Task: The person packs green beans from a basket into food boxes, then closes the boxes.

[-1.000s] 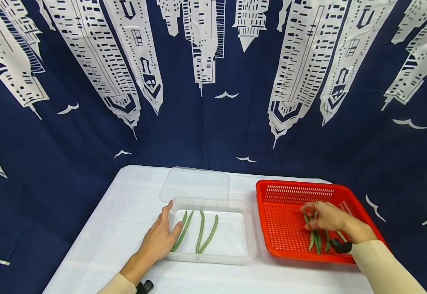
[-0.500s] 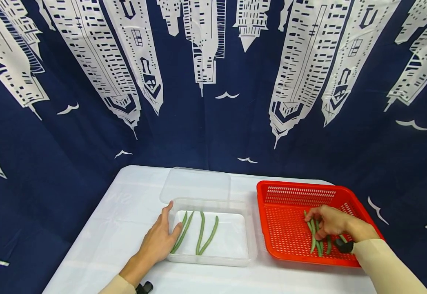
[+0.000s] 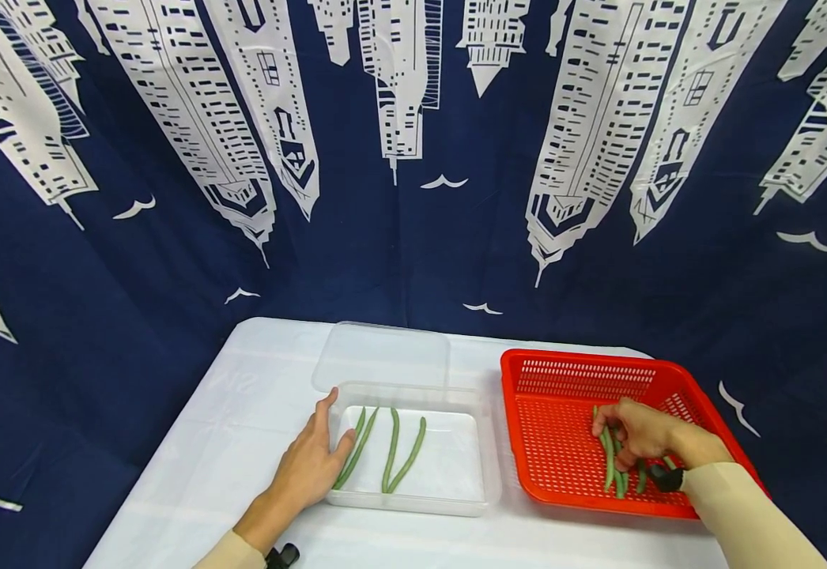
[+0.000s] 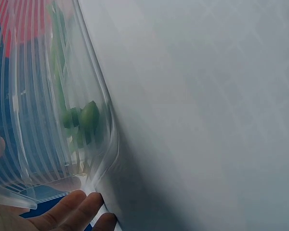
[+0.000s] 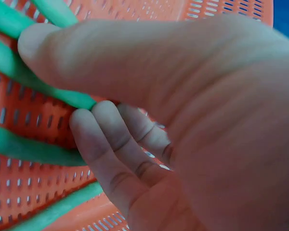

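Note:
In the head view my left hand [image 3: 310, 458] rests at the left side of a clear plastic container [image 3: 449, 506]. Its index finger lies along the wall and the thumb reaches over the rim. Several green beans [image 3: 390, 450] lie lengthwise in the container's left half. My right hand [image 3: 644, 435] is down in a red perforated basket [image 3: 549, 442], pinching a green bean [image 3: 609, 458] between thumb and fingers. More beans lie under and around that hand. The right wrist view shows the thumb against a bean [image 5: 19, 67]; the index finger is hidden there.
A flat clear lid [image 3: 385, 356] lies behind the container. Container, basket and lid share a white-covered table [image 3: 243, 411]. A navy cloth [image 3: 399, 261] with white building prints hangs behind and beside the table.
My right hand has lowered slightly toward me, and its fingers have closed in on the beans, which shifted a little. The left hand stays in place.

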